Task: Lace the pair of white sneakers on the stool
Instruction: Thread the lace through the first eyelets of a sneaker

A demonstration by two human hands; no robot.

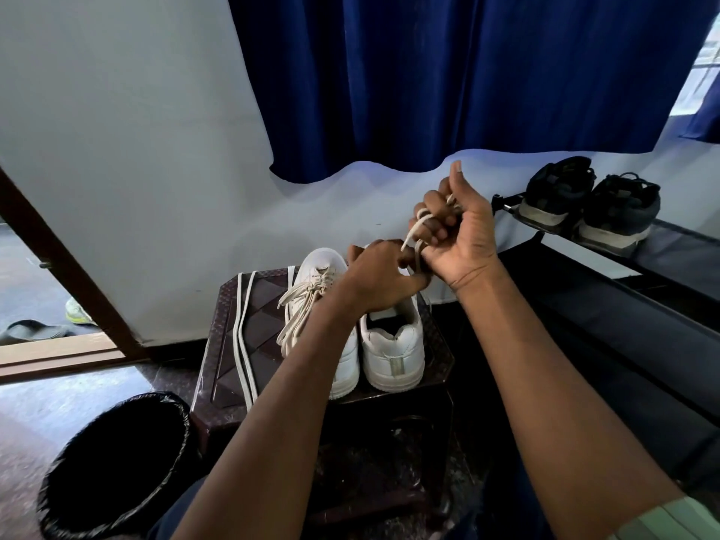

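Two white sneakers stand side by side on a dark brown plastic stool [233, 344], toes toward the wall. The left sneaker [323, 274] is laced, its loose lace ends trailing over its side. The right sneaker [393, 356] shows its heel; my hands cover its front. My right hand [456, 231] is raised above it, fingers curled round a cream lace [415, 228] wound about them, thumb up. My left hand [383, 278] pinches the same lace just below. A spare lace [245, 337] lies in two strands along the stool's left side.
A black-lined waste bin [113, 465] stands at the stool's front left. A black shoe rack [623, 305] with a dark pair of shoes [592, 204] runs along the right. Behind hang a blue curtain [448, 83] and a white wall. An open doorway lies at left.
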